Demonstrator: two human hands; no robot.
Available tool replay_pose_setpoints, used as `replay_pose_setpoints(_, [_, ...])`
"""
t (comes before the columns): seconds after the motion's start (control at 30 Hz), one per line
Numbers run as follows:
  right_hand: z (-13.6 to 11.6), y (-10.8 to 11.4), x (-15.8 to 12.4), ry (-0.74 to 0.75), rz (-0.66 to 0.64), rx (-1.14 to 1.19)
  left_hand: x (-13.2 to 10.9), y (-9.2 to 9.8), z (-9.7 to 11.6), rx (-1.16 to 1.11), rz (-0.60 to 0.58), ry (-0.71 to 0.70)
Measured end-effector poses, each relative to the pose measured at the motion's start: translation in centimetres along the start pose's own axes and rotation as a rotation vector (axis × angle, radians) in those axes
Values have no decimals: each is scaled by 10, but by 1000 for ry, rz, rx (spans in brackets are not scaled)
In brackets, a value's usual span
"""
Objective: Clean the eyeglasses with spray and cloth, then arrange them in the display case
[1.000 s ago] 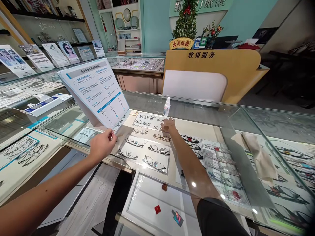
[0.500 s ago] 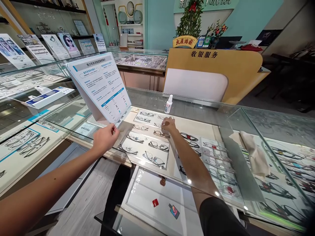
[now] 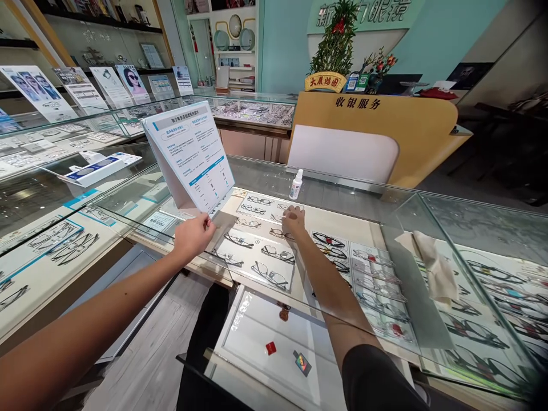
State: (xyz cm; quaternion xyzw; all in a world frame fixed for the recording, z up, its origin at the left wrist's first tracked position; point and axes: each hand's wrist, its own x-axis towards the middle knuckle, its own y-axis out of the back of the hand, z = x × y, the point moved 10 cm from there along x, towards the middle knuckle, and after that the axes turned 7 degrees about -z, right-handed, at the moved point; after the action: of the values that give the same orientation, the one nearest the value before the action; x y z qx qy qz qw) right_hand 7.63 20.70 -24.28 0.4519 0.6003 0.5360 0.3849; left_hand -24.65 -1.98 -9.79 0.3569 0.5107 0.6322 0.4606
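Note:
A white and blue tent-shaped display card (image 3: 192, 154), printed with text, stands tilted over the glass counter. My left hand (image 3: 194, 234) is closed at its lower front corner, thumb and fingers pinched together at the edge. My right hand (image 3: 294, 220) is over the glass top, with its fingers curled; whatever may be in them is hidden. Just behind it stands a small white spray bottle (image 3: 296, 184), apart from the fingers. Under the glass, several eyeglasses (image 3: 269, 274) lie in rows on white trays around and below the right hand.
A beige cloth (image 3: 436, 271) lies on the glass at the right. Below the counter, a pulled-out drawer (image 3: 250, 342) holds a red square piece (image 3: 270, 347) and a small dark card (image 3: 302, 363). Beyond stands a yellow cashier desk (image 3: 428, 123).
The display card has shifted slightly right and appears turned a little, my left hand moving with it. My right hand stays near the spray bottle. The whole view has shifted slightly.

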Motion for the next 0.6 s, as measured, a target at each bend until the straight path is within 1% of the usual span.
replay_pose_setpoints(0.07, [-8,8,-13,2,28,-18,0,0,0,-6,1,-4])
replay_pose_setpoints(0.13, [-22,14,-29,31,36,-39,0,1,1,-9,-3,-7])
replay_pose_setpoints(0.23, [-58,14,-63,162,-8,-72,-1,3,4,-5,-3,-20])
replay_pose_setpoints(0.3, [-85,10,-92,267,-56,-97,-3,5,7,-3,9,-42])
replay_pose_setpoints(0.37, [-112,4,-126,372,-114,-120,-6,11,12,-6,51,-80])
replay_pose_setpoints(0.47, [-149,-8,-188,558,-232,-135,-15,22,18,-13,166,-121])
replay_pose_setpoints(0.53, [-167,-13,-235,692,-325,-132,-19,25,19,-26,221,-127])
replay_pose_setpoints(0.6, [-178,-8,-281,794,-403,-125,-19,25,20,-52,237,-139])
